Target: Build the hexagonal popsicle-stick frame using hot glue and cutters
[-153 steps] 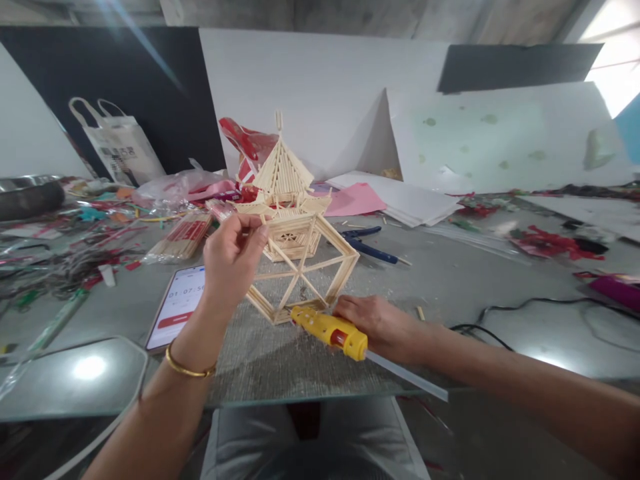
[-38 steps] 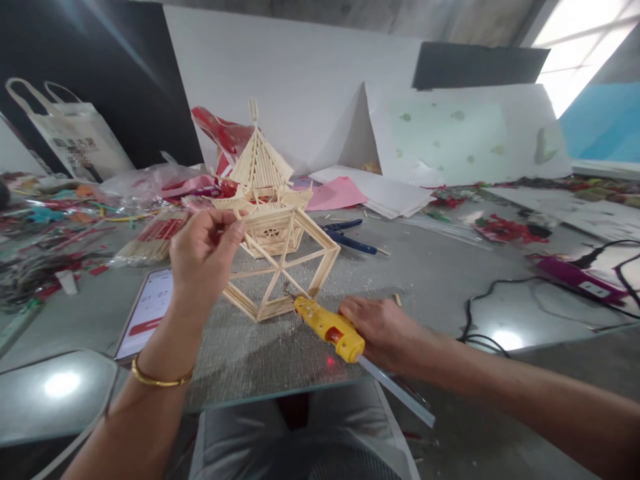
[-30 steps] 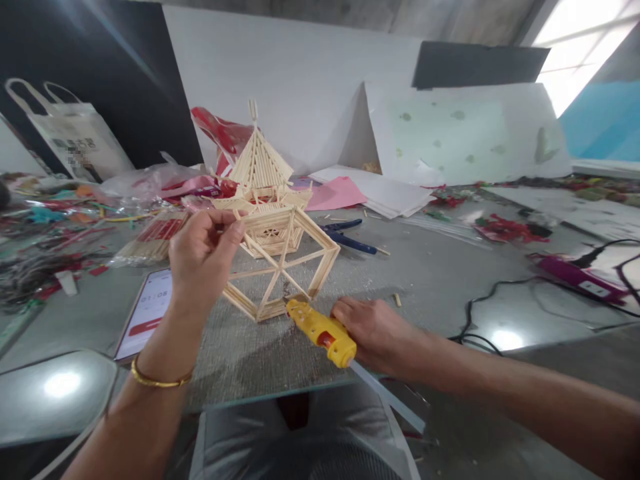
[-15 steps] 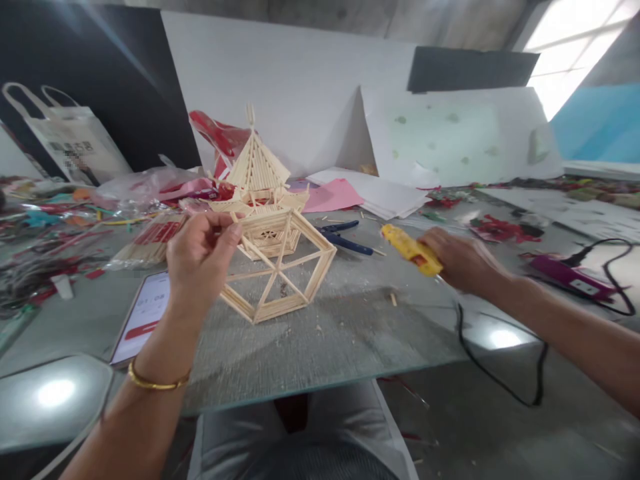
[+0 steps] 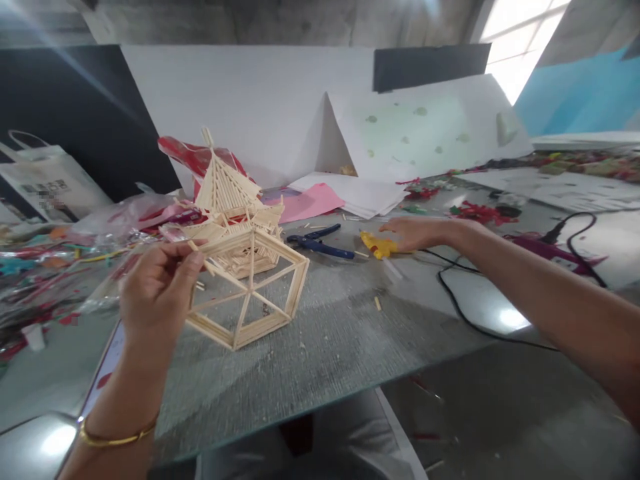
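Note:
Between thumb and fingers, my left hand [image 5: 163,283] pinches the corner of a hexagonal stick frame [image 5: 250,291], tilted above the table. Behind the frame stands a pagoda-like stick model [image 5: 227,190] with a pointed roof. My right hand [image 5: 413,233] has its fingers apart, just above and right of a yellow glue gun [image 5: 379,245], which lies on the table with its nozzle area blurred. Blue-handled pliers [image 5: 323,243] lie between the model and the glue gun.
A phone [image 5: 105,363] is partly hidden by my left forearm. Pink paper [image 5: 314,202] and white sheets [image 5: 367,193] lie at the back. A black cable [image 5: 455,300] runs under my right arm near a purple power strip [image 5: 540,250]. Plastic bags clutter the left.
My right hand has lowered the yellow glue gun to the table and let go of it. The view has shifted, and my left hand still holds the hexagonal frame.

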Tool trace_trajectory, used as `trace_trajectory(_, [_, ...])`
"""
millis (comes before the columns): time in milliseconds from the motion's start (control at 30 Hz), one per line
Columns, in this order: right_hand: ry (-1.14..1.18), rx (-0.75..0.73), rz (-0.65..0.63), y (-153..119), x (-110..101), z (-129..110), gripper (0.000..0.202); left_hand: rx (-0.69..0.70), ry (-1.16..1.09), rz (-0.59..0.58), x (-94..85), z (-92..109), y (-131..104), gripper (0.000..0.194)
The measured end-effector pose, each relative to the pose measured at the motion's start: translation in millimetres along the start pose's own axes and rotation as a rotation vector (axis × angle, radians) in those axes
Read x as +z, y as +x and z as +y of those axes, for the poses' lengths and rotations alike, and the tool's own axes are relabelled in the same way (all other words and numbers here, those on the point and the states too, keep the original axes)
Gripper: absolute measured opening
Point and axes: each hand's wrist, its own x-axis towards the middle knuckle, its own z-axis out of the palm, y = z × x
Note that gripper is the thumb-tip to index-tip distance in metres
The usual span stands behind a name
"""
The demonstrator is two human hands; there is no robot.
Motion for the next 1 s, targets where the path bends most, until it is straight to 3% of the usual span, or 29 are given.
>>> trace_trajectory(67, [0.04, -0.031, -0.002, 2.3, -15.2, -28.2, 0.038, -0.01, 0.001, -0.012, -0.4, 0.2, -0.2, 0.016])
trace_trajectory(167, [0.337, -0.217, 0.067, 10.6, -25.7, -87.6, 0.041, 0.0, 0.007, -0.006, -0.6, -1.9, 0.0, 0.016])
trace_trajectory(267, [0.47, -0.45, -0.014, 22.0, -23.6, -144.0, 0.037, 0.007, 0.033, -0.022, -1.8, -3.1, 1.2, 0.016])
trace_trajectory(367, [0.404, -0.555, -0.1, 30.0, -18.4, -176.1, 0.018, 0.107, 0.137, -0.021, -6.1, 6.1, -0.7, 0.016])
trace_trajectory(500, [0.394, -0.512, -0.096, 32.6, -16.7, -185.4, 0.017, 0.428, 0.568, 0.03, -11.5, 37.1, -15.7, 0.009])
trace_trajectory(533, [0.398, -0.513, -0.104, 32.6, -17.4, -185.1, 0.016, 0.471, 0.672, -0.02, -11.0, 44.5, -20.6, 0.007])
trace_trajectory(567, [0.395, -0.516, -0.111, 32.4, -18.4, -184.7, 0.015, 0.508, 0.735, -0.159, -9.6, 50.1, -25.2, 0.006])
trace_trajectory(667, [0.371, -0.515, -0.111, 32.1, -22.0, -184.6, 0.015, 0.469, 0.84, -0.57, 0.1, 54.3, -34.3, 0.012])
trace_trajectory(733, [0.357, -0.508, -0.112, 32.6, -23.7, -185.5, 0.017, 0.39, 0.922, -0.725, 8.9, 49.1, -36.2, 0.017])
trace_trajectory(867, [0.348, -0.52, -0.111, 37.3, -23.1, -185.5, 0.022, 0.246, 1.134, -0.879, 23.9, 36.8, -38.5, 0.024])
trace_trajectory(1000, [0.311, -0.544, -0.106, 41.8, -21.6, -182.8, 0.026, 0.223, 1.252, -0.924, 31.1, 31.3, -45.4, 0.027])
